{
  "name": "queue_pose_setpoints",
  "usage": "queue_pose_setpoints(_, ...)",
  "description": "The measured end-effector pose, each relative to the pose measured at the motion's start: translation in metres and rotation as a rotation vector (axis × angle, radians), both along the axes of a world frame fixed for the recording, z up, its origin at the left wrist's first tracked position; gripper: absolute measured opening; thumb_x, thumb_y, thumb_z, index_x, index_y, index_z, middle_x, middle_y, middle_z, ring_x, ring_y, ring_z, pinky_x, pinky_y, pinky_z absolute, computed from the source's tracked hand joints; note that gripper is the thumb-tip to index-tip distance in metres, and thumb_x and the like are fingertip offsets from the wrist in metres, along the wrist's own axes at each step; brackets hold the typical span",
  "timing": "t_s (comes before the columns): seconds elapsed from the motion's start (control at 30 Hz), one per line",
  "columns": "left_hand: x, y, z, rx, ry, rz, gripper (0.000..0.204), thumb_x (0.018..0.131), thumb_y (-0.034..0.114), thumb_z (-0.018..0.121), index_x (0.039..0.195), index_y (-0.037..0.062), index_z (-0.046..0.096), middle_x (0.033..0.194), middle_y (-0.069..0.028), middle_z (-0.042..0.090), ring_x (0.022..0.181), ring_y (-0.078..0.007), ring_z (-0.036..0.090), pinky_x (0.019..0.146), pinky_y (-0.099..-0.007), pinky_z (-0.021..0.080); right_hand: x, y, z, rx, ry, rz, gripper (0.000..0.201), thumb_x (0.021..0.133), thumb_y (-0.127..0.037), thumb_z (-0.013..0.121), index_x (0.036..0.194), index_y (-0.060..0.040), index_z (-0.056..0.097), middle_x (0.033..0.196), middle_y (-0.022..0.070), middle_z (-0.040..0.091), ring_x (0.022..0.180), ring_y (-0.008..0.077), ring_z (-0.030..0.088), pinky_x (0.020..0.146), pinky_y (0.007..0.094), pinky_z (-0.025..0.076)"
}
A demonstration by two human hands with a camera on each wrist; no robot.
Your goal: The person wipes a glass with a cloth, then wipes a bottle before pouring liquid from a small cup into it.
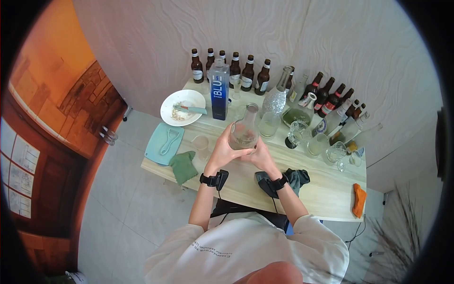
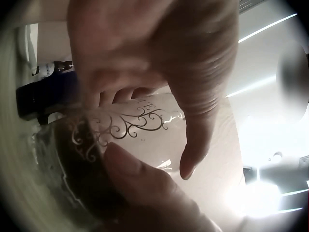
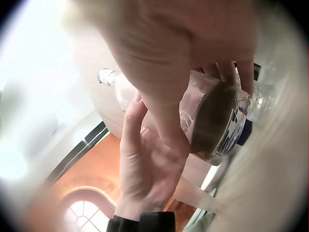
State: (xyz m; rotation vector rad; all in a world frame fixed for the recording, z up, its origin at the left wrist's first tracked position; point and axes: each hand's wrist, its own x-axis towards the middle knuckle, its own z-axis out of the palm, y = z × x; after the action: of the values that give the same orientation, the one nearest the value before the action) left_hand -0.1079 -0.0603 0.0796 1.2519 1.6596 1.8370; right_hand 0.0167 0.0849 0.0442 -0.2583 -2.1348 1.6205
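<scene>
Over the middle of the table, both hands hold a clear glass carafe with a narrow neck. My left hand grips its left side, and my right hand curls round the right side and lower part. In the left wrist view, dark scrollwork runs across the glass wall of the carafe, with fingers partly behind it. From the right wrist, the two hands show close together round the body. Nearest behind the carafe are a clear tumbler and a tall blue-labelled bottle.
Brown beer bottles line the back. A textured decanter and several glasses stand right. Leftward lie a white plate, a light-blue board with a peeler, and a green cloth. Near the front are a dark cloth and an orange cloth.
</scene>
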Motion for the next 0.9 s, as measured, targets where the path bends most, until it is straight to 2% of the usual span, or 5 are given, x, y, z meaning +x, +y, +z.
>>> queue_pose_setpoints(0.2, -0.017, -0.005, -0.038, -0.060, -0.015, 0.016, 0.108, 0.073, 0.022, 0.100, 0.160, -0.0025, 0.041, 0.151, -0.0169, 0.060, 0.142, -0.0261, 0.057, 0.120, -0.0417, 0.045, -0.014, -0.004, -0.025, 0.002, -0.133, -0.017, 0.101, 0.070, -0.015, 0.099, 0.155, -0.0047, 0.045, 0.144, 0.0144, 0.066, 0.132, 0.0282, 0.066, 0.110, 0.0430, 0.054)
queue_pose_setpoints(0.53, -0.018, -0.005, -0.052, -0.081, 0.011, 0.056, 0.114, 0.070, 0.029, 0.102, 0.161, -0.0001, 0.041, 0.158, -0.0203, 0.053, 0.148, -0.0340, 0.051, 0.122, -0.0451, 0.042, -0.017, -0.002, -0.040, 0.037, -0.113, -0.037, 0.103, 0.068, -0.011, 0.100, 0.155, -0.0036, 0.045, 0.143, 0.0152, 0.067, 0.131, 0.0281, 0.067, 0.110, 0.0435, 0.054)
queue_pose_setpoints(0.63, -0.013, -0.008, -0.047, -0.103, 0.048, 0.075, 0.113, 0.073, 0.030, 0.100, 0.163, 0.0004, 0.039, 0.160, -0.0225, 0.049, 0.148, -0.0362, 0.049, 0.123, -0.0463, 0.041, -0.019, -0.003, -0.045, 0.059, -0.087, -0.053, 0.104, 0.068, -0.011, 0.100, 0.155, -0.0035, 0.044, 0.143, 0.0162, 0.067, 0.131, 0.0286, 0.067, 0.110, 0.0439, 0.054)
queue_pose_setpoints(0.83, 0.015, -0.020, -0.061, -0.191, -0.008, 0.230, 0.105, 0.090, 0.036, 0.088, 0.166, -0.0064, 0.028, 0.162, -0.0304, 0.043, 0.152, -0.0411, 0.045, 0.124, -0.0475, 0.040, -0.031, -0.010, -0.049, 0.043, -0.069, -0.107, 0.102, 0.071, -0.022, 0.100, 0.153, -0.0022, 0.043, 0.139, 0.0202, 0.068, 0.129, 0.0330, 0.068, 0.107, 0.0437, 0.055)
queue_pose_setpoints(0.9, 0.029, -0.027, -0.066, -0.252, 0.009, 0.314, 0.102, 0.094, 0.036, 0.085, 0.167, -0.0049, 0.028, 0.161, -0.0307, 0.045, 0.153, -0.0382, 0.045, 0.124, -0.0459, 0.039, -0.034, -0.017, -0.043, 0.043, -0.080, -0.115, 0.101, 0.071, -0.027, 0.100, 0.151, -0.0013, 0.044, 0.137, 0.0219, 0.068, 0.127, 0.0356, 0.069, 0.106, 0.0440, 0.055)
